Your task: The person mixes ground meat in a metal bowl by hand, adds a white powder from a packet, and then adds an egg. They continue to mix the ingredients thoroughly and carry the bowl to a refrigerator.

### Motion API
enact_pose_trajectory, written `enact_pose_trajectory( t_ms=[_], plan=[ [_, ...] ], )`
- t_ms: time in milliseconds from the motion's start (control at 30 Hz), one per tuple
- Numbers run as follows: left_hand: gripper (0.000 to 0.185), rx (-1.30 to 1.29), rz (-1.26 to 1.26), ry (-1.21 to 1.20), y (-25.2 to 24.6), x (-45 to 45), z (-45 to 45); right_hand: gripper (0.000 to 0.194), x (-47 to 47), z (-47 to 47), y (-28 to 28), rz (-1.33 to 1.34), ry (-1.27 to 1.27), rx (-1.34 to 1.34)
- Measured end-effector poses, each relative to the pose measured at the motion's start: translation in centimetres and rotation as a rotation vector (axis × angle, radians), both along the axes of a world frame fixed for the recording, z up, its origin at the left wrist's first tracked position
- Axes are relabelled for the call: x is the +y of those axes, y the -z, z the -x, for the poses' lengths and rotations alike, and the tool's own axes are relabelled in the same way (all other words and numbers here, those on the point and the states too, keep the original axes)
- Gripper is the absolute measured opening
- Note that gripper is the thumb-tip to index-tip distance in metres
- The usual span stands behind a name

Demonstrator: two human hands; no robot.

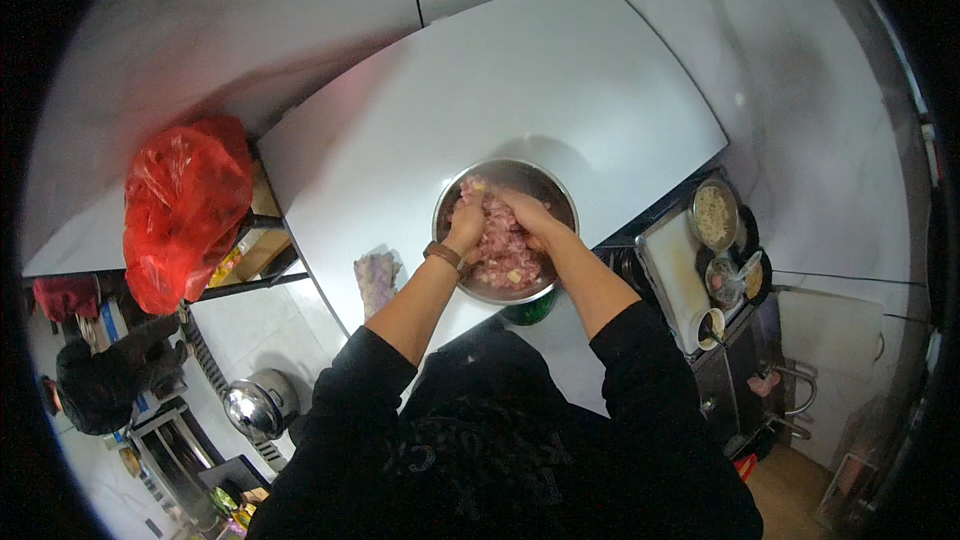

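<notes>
Pink minced meat (510, 240) with small yellowish pieces in it lies in a round stainless steel bowl (541, 176). The bowl sits by the near edge of a white table (525, 82). Both my hands are inside it, pressed into the meat from either side. My left hand (468, 223), with a brown band at the wrist, grips mince at the bowl's left, and some bulges up past the fingers. Over on the right, my right hand (527, 211) curls around the mass, its fingertips partly hidden in it.
A crumpled patterned cloth (376, 281) lies left of the bowl. Red plastic bag (187, 217) hangs beyond the table's left end. At right are a cutting board (671, 270), a bowl of pale shreds (712, 216) and a faucet (802, 386). A lidded steel pot (259, 405) stands lower left.
</notes>
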State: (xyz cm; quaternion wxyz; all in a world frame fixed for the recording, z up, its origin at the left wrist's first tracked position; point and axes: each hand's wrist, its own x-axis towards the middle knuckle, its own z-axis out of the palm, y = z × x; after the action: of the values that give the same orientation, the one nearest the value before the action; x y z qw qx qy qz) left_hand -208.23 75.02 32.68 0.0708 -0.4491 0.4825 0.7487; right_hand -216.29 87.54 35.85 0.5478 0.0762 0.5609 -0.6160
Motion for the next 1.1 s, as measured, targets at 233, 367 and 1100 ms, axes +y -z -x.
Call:
enact_pose_trajectory(
  t_ms=[233,367,1100],
  plan=[
    [0.05,0.407,-0.638,0.075,-7.6,0.3,-0.3,0.034,4.8,0.2,-3.1,0.268,0.335,-0.342],
    [0.056,0.395,-0.502,0.203,-11.0,-0.6,-1.4,0.026,4.6,-0.3,-7.1,0.315,0.252,-0.169],
    [0.039,0.047,-0.224,0.1,-0.8,2.0,-1.0,0.05,3.8,-6.3,0.8,0.061,0.507,-0.188]
  ],
)
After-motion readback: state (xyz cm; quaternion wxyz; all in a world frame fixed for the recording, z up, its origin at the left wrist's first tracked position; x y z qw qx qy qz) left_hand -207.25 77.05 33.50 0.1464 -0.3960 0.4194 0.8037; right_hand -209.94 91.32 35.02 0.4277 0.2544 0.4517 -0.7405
